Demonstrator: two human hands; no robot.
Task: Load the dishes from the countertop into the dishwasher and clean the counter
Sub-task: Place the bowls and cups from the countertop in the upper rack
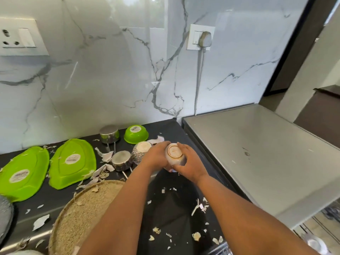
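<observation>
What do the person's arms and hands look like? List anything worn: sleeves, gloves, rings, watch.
Both forearms are bare as far as the view shows; no sleeve is in sight. The left hand and right hand wear no gloves. No watch or bracelet shows at either wrist, and no rings show on the visible fingers. No markings can be made out.

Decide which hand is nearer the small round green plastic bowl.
Left. The left hand lies just below-right of the small round green plastic bowl; the right hand is farther right.
</observation>
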